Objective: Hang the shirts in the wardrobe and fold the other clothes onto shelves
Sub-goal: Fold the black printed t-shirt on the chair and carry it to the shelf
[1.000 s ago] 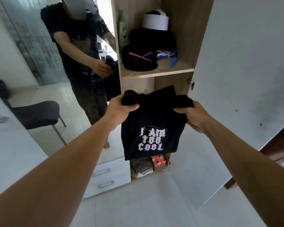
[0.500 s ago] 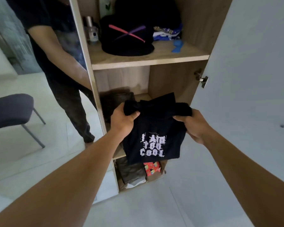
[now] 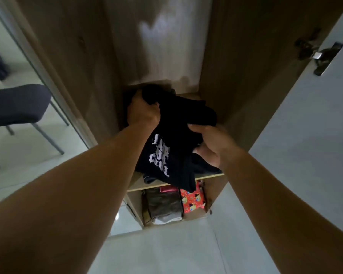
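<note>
A folded black T-shirt with white lettering (image 3: 166, 147) lies half inside the wardrobe, over the middle wooden shelf (image 3: 139, 184). My left hand (image 3: 143, 111) grips its far left corner deep in the compartment. My right hand (image 3: 210, 143) clutches its right side nearer the shelf's front. The shirt's lower edge droops over the shelf's front edge. Other dark cloth shows under it on the shelf.
The bottom compartment holds brown folded clothes (image 3: 162, 204) and a red patterned item (image 3: 192, 200). The white wardrobe door (image 3: 305, 135) stands open on the right, with its hinge (image 3: 321, 56) above. A mirror door on the left reflects a dark chair (image 3: 16, 105).
Both hands have pushed the black T-shirt forward and down into the middle compartment. My view has dropped from the upper shelf with the caps to this lower shelf.
</note>
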`<action>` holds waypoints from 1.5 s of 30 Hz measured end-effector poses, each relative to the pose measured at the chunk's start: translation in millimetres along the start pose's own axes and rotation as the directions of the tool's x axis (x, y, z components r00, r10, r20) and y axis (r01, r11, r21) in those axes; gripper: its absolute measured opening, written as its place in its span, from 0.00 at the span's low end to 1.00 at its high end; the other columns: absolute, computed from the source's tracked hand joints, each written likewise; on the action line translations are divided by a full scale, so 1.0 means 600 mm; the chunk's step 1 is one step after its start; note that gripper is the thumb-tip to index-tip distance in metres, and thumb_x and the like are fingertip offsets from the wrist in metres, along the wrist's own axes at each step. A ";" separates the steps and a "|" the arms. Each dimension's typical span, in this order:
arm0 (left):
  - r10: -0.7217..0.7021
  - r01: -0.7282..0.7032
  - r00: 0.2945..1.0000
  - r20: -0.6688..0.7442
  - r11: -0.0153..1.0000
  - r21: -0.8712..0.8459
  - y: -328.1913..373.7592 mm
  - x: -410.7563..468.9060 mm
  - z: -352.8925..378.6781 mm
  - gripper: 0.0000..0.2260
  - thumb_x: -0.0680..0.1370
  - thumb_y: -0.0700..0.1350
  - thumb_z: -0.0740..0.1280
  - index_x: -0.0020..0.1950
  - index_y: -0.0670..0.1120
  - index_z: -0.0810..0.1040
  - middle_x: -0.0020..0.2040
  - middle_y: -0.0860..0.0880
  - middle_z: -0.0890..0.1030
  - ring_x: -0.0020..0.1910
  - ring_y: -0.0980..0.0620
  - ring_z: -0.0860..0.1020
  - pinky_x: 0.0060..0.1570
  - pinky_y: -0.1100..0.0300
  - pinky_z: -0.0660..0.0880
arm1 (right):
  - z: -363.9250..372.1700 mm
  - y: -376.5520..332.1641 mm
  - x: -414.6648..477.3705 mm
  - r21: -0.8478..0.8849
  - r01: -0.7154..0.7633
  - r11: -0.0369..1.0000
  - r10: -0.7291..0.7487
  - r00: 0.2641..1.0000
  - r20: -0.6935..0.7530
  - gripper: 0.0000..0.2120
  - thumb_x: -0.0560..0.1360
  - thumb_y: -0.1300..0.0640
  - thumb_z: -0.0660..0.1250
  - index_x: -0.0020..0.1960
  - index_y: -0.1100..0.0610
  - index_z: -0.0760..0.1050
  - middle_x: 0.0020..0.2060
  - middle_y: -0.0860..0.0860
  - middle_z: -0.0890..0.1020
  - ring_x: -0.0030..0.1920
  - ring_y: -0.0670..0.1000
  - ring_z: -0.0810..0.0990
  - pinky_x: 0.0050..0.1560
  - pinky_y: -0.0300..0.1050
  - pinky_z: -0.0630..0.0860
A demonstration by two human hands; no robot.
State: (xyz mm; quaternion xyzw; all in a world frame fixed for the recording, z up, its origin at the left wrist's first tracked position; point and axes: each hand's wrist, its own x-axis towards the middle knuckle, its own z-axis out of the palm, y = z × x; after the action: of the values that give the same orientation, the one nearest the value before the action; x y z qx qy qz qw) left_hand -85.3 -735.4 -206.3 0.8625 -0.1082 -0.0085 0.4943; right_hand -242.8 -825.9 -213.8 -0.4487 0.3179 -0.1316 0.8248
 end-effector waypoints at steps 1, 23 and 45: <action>0.006 -0.006 1.000 -0.014 0.999 0.039 0.001 0.013 0.007 0.16 0.77 0.43 0.66 0.66 0.45 0.75 0.62 0.42 0.80 0.63 0.41 0.77 0.64 0.51 0.74 | 0.007 0.008 0.013 0.057 -0.015 0.998 0.014 1.000 0.004 0.14 0.79 0.67 0.67 0.62 0.57 0.78 0.57 0.58 0.84 0.57 0.58 0.83 0.54 0.60 0.81; 0.173 -0.365 0.840 0.514 0.881 0.300 -0.125 0.057 0.331 0.17 0.80 0.38 0.61 0.68 0.49 0.74 0.64 0.40 0.77 0.61 0.40 0.76 0.57 0.53 0.76 | -0.120 0.182 0.167 0.155 -0.025 0.988 0.102 0.855 -0.509 0.12 0.76 0.67 0.70 0.54 0.55 0.73 0.51 0.56 0.82 0.50 0.58 0.83 0.48 0.53 0.83; -0.416 0.258 0.906 0.079 0.690 0.676 -0.301 0.020 0.146 0.22 0.81 0.56 0.59 0.66 0.41 0.75 0.63 0.39 0.78 0.62 0.39 0.78 0.56 0.53 0.75 | -0.124 0.152 0.264 -0.948 -0.281 0.150 -0.287 0.905 -0.314 0.39 0.77 0.36 0.61 0.77 0.60 0.56 0.73 0.62 0.66 0.73 0.66 0.63 0.69 0.67 0.62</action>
State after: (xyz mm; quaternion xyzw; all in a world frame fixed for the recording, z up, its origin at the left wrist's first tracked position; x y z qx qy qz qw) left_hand -52.1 -724.2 -404.2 0.9776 0.0015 -0.1594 0.1373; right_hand -176.1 -903.0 -382.9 -0.8356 0.4953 0.0121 0.2372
